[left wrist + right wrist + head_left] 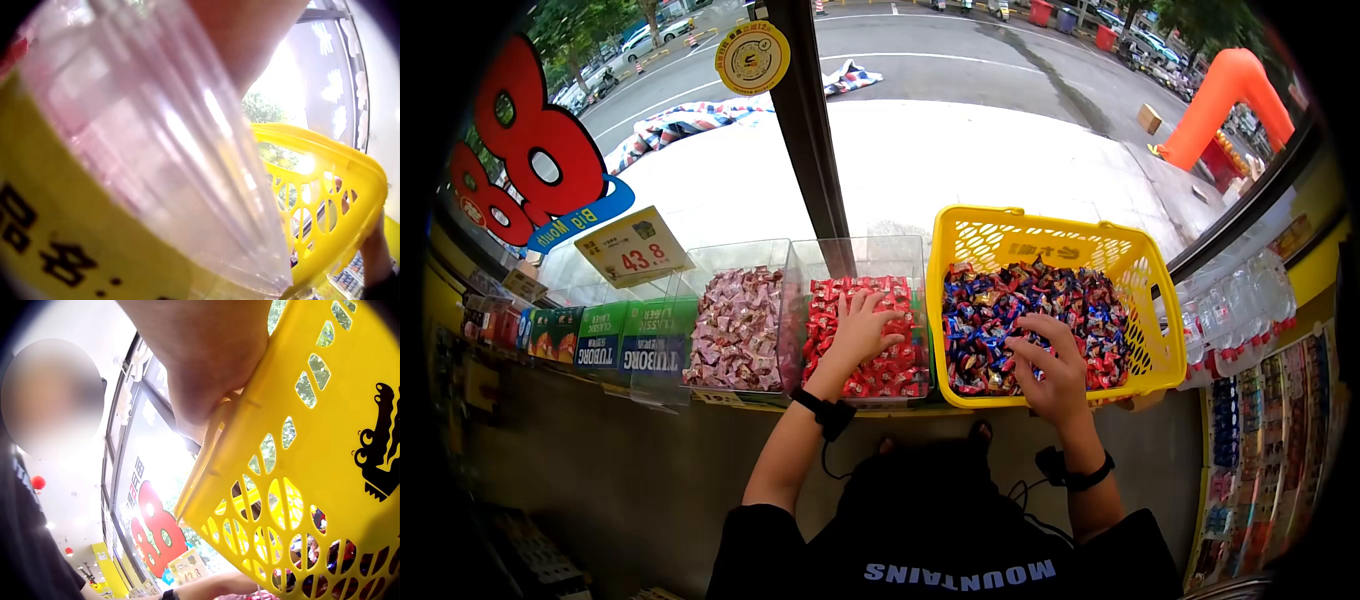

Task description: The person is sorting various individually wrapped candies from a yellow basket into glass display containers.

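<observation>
Over red candy [880, 378]: my left hand [862, 332], spread.
Basket [990, 402]: loaded; my right hand [1055, 375] bent, any pinch unclear.
Candy work left: unclear.

Basket [1175, 340]: solid yellow, patterned with oval and angular perforations; side graphic [375, 450]: black crocodile. Basket sweets [1040, 290]: mixed wrappers in blue, red, gold and dark tones. Centre-bin sweets [895, 375]: bright red wrappers with white markings. Left-bin sweets [735, 325]: pale pink and whitish wrappers with darker mauve flecks. Cartons [655, 335]: green upper field, dark blue lower field, pale lettering. Price card [635, 248]: cream, red digits. Window numerals [525, 135]: red, edged black. Round sticker [752, 58]: yellow rim, paler centre. Ground sheet [675, 128]: red, white and blue pattern. Arch [1220, 100]: uniform orange-red. Shirt [960, 520]: black, pale lettering.
</observation>
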`<control>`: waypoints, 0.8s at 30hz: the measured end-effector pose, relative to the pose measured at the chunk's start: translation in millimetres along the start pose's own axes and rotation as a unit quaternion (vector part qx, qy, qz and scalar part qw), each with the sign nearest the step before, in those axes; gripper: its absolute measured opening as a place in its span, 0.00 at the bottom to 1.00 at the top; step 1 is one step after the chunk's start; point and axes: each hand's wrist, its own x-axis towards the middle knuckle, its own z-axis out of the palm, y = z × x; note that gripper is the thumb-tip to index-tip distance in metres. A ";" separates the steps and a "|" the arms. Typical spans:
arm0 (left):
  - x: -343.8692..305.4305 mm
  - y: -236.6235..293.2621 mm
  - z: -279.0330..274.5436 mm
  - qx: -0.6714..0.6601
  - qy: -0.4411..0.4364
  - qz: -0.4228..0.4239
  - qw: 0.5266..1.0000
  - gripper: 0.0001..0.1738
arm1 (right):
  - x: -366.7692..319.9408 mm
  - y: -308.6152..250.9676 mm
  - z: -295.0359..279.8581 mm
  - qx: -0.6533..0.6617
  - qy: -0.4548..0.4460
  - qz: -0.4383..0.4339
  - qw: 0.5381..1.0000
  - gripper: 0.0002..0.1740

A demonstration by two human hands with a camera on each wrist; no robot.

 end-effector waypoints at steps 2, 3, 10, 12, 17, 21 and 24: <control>-5.0 -1.8 -3.6 0.000 0.000 0.002 1.000 0.27 | 0.0 -0.6 -0.8 0.000 0.000 0.002 1.000 0.13; -7.3 -2.7 -11.0 0.002 0.000 0.003 1.000 0.26 | 0.4 -1.3 0.0 0.001 0.002 0.004 1.000 0.13; -30.5 34.4 -99.2 -0.051 0.160 0.047 0.985 0.19 | -1.9 -1.4 2.2 0.001 0.012 0.002 1.000 0.16; -31.0 58.9 -122.0 -0.069 0.199 0.053 0.976 0.19 | 2.3 1.7 2.4 0.005 0.017 -0.004 1.000 0.16; -34.8 112.5 -149.0 -0.123 0.198 0.089 0.968 0.20 | -0.7 1.4 4.9 0.010 0.014 -0.014 1.000 0.16; -25.4 148.1 -144.5 -0.086 0.161 0.137 0.974 0.24 | -2.3 1.5 -3.2 0.010 -0.005 -0.029 1.000 0.16; -19.6 169.9 -135.7 -0.114 0.134 0.151 0.973 0.25 | -3.0 6.0 -29.8 0.023 -0.043 -0.037 0.998 0.17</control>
